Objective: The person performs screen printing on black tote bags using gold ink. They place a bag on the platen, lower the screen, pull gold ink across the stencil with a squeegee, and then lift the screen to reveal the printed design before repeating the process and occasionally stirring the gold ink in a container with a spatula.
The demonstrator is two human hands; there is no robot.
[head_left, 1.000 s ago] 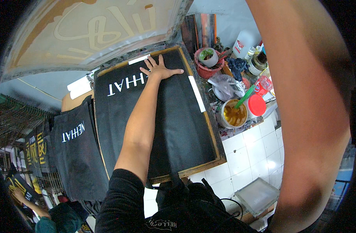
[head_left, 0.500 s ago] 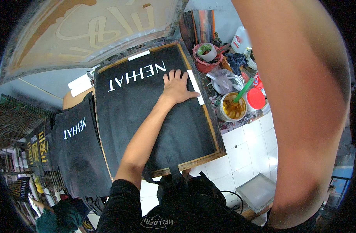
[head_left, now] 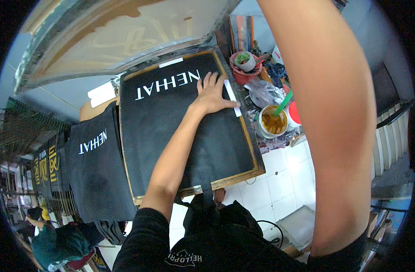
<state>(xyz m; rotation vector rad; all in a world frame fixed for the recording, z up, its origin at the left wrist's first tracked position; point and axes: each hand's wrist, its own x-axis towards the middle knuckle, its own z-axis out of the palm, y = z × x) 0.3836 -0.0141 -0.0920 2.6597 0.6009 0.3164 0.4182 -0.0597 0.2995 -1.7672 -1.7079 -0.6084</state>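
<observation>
Left hand flat, fingers spread, on black garment at 1 o'clock | right hand unseen | we press evenly, avoiding the white print.

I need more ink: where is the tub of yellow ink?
In the head view, the round white tub of yellow ink sits right of the wooden printing board, beside a red lid.

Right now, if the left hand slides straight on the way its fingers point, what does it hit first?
The left hand lies flat on the black fabric, fingers toward the board's far edge. First comes the white lettering, probably then the wooden frame edge.
</observation>
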